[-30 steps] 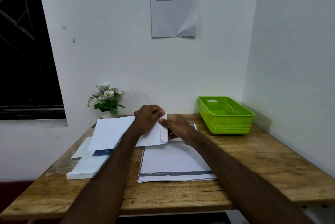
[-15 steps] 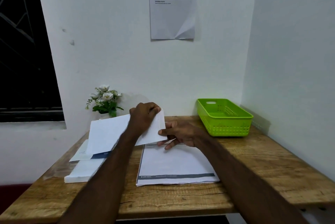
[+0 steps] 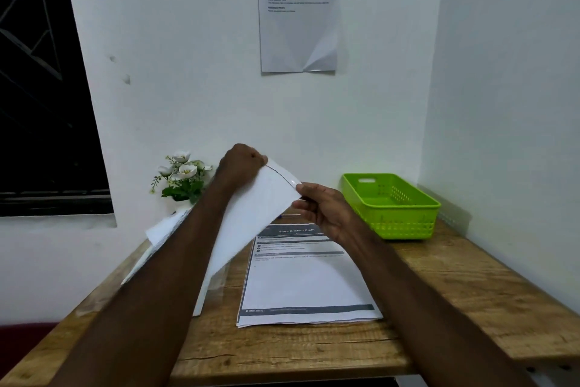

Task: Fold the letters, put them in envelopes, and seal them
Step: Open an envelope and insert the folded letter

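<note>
- Far left, we see a dark window, then a little pot of white flowers against the wall, just behind our left arm.
- Under that arm lies a loose heap of white papers, running off toward the left edge of the wooden table.
- Our left hand is clenched round the upper corner of a white envelope, lifted clear of the table and tilted, its opening showing as a dark line along the top.
- Our right hand pinches the envelope's other top corner between thumb and forefinger, remaining fingers loosely spread.
- Below, a stack of printed letters lies flat and unfolded, so we judge the task is barely under way: no folded letter or sealed envelope in sight.
- A pen-like thing peeks out behind the envelope; we cannot say more.
- Right of that, a green basket sits in the corner, looking empty.
- Room to work: bare wood in front and to the right; walls close off the back and right.
</note>
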